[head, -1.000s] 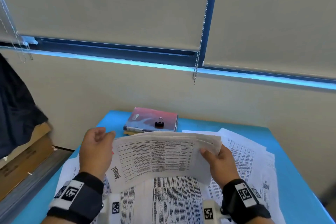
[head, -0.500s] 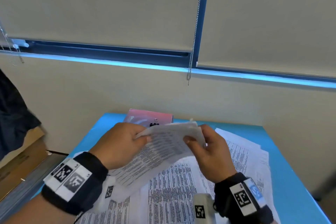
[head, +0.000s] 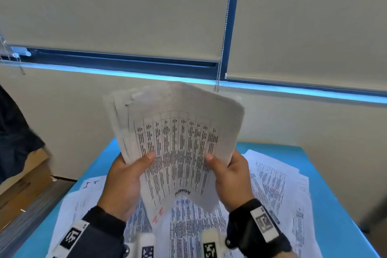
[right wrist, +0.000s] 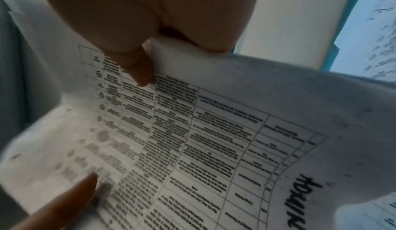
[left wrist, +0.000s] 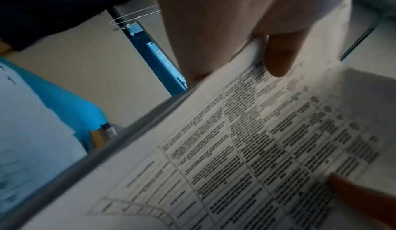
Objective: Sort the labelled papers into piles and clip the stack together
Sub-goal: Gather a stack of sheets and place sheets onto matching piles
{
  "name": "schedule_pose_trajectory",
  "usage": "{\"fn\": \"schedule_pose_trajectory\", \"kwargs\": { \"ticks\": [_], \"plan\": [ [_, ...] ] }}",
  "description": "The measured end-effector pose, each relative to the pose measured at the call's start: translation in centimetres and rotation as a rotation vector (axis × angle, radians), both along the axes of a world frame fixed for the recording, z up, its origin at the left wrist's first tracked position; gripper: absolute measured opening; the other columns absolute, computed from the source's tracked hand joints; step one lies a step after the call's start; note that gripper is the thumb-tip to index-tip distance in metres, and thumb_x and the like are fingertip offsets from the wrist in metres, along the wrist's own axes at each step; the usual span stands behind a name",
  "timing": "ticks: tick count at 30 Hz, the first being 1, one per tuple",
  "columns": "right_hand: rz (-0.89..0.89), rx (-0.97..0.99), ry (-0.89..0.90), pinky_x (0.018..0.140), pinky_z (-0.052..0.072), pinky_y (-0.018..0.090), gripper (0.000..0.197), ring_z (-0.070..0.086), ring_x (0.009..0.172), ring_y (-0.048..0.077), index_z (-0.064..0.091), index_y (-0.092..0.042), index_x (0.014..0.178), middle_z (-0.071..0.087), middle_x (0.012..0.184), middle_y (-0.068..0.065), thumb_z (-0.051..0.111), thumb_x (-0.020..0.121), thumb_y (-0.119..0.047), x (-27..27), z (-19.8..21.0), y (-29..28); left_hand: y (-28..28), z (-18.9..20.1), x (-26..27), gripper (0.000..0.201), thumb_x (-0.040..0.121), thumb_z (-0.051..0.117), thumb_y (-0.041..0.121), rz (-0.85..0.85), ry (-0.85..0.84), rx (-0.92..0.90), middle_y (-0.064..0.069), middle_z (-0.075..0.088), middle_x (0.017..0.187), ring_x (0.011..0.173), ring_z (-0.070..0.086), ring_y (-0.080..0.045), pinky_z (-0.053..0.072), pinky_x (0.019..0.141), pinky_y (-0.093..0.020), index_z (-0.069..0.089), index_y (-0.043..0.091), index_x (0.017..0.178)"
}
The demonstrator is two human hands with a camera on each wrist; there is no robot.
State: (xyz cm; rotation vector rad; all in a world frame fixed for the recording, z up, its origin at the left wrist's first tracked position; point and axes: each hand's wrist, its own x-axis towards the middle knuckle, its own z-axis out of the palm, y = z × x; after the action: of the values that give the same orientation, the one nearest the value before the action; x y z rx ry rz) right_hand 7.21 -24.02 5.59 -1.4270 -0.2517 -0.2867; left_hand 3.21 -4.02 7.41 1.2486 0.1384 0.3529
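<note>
The stack of papers (head: pixel 178 142) stands almost upright in the air above the blue table (head: pixel 326 184), held from both sides. The left hand (head: pixel 123 184) grasps the left edge of the stack, its thumb (head: pixel 146 158) pressed on the front sheet and the other fingers hidden behind the paper. The right hand (head: pixel 230 178) grasps the right edge in the same way, with its thumb (head: pixel 211 158) on the printed table of the front sheet. The sheets fan out a little at the top left of the stack, and the lower edge of the stack curves. Near this lower edge a handwritten label (head: pixel 182 192) in black is seen, and red marks (head: pixel 158 214) show on a sheet lower to the left.

Below the stack, loose printed sheets (head: pixel 278 184) cover most of the table. One of them, left of the stack, carries the handwritten letters "IT" (head: pixel 90 184). Behind the stack are the wall and the window blinds (head: pixel 117 10)
</note>
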Motion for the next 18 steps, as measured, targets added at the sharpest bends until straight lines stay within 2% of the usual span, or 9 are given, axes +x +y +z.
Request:
{"fn": "schedule_pose_trajectory", "kwargs": {
  "ticks": [3,5,6,8,11,13,15,16,18],
  "plan": [
    [-0.029,-0.125,0.053,0.071,0.057,0.036,0.015,0.069,0.083,0.021,0.070,-0.017,0.092,0.074,0.089,0.004,0.063,0.079,-0.014,-0.8,-2.1,0.7,0.2,-2.9,-0.1,0.039,0.071,0.078,0.017,-0.018,0.059,0.057,-0.006,0.074,0.111,0.109,0.067,-0.029,0.045,0.101,-0.054,0.071,0.017,0.110],
    [-0.025,-0.235,0.158,0.071,0.056,0.040,0.013,0.066,0.082,0.024,0.065,-0.015,0.090,0.069,0.084,0.008,0.060,0.079,-0.011,-1.1,-4.2,1.0,0.3,-5.1,-0.3,0.047,0.064,0.078,0.022,-0.038,0.155,0.022,-0.006,0.075,0.111,0.109,0.066,-0.031,0.042,0.104,-0.057,0.070,0.016,0.110],
    [-0.004,-0.299,0.204,0.072,0.057,0.042,0.013,0.064,0.081,0.022,0.062,-0.016,0.090,0.066,0.082,0.006,0.059,0.082,-0.006,-1.2,-5.2,1.0,0.5,-6.3,-0.2,0.046,0.065,0.079,0.021,-0.045,0.199,0.010,-0.006,0.075,0.110,0.109,0.066,-0.031,0.041,0.105,-0.057,0.070,0.015,0.110],
    [0.028,-0.384,0.245,0.068,0.057,0.043,0.019,0.059,0.074,0.018,0.057,-0.017,0.088,0.058,0.077,0.002,0.055,0.085,0.002,-1.2,-6.2,1.2,0.7,-7.8,0.1,0.031,0.079,0.077,0.021,-0.030,0.260,0.089,-0.002,0.075,0.110,0.110,0.065,-0.028,0.040,0.107,-0.056,0.070,0.018,0.109],
    [0.067,-0.385,0.235,0.061,0.053,0.035,0.017,0.059,0.069,0.020,0.058,-0.016,0.088,0.060,0.076,0.005,0.055,0.083,0.000,-0.5,-5.7,1.5,1.6,-8.5,1.2,0.016,0.093,0.063,0.021,0.049,0.272,0.195,-0.001,0.073,0.111,0.108,0.065,-0.026,0.042,0.106,-0.053,0.068,0.020,0.109],
    [0.094,-0.342,0.225,0.066,0.053,0.037,0.017,0.063,0.075,0.022,0.061,-0.017,0.086,0.066,0.083,0.009,0.059,0.071,-0.009,0.4,-5.2,1.2,2.6,-7.9,1.6,0.016,0.095,0.059,0.017,0.117,0.237,0.140,-0.003,0.071,0.111,0.106,0.064,-0.026,0.043,0.104,-0.050,0.067,0.019,0.110],
    [0.086,-0.285,0.225,0.067,0.049,0.033,0.022,0.060,0.075,0.017,0.061,-0.020,0.078,0.065,0.080,0.006,0.057,0.059,-0.010,1.4,-5.4,0.6,4.2,-7.8,1.8,0.018,0.096,0.057,0.011,0.164,0.251,-0.005,-0.006,0.070,0.112,0.106,0.064,-0.028,0.043,0.103,-0.050,0.065,0.016,0.112],
    [0.070,-0.255,0.238,0.067,0.048,0.030,0.024,0.058,0.074,0.016,0.062,-0.020,0.077,0.064,0.080,0.004,0.055,0.057,-0.008,2.0,-5.6,0.2,5.2,-8.3,2.0,0.019,0.096,0.056,0.009,0.195,0.273,-0.078,-0.008,0.068,0.114,0.107,0.063,-0.029,0.043,0.103,-0.050,0.064,0.014,0.113],
    [0.025,-0.279,0.297,0.061,0.047,0.025,0.023,0.056,0.071,0.017,0.061,-0.018,0.081,0.064,0.085,0.005,0.056,0.066,-0.001,3.0,-6.0,-0.9,7.0,-9.7,1.9,0.024,0.096,0.057,0.007,0.236,0.303,-0.177,-0.010,0.066,0.121,0.113,0.060,-0.032,0.040,0.105,-0.053,0.063,0.014,0.118]
  ]
}}
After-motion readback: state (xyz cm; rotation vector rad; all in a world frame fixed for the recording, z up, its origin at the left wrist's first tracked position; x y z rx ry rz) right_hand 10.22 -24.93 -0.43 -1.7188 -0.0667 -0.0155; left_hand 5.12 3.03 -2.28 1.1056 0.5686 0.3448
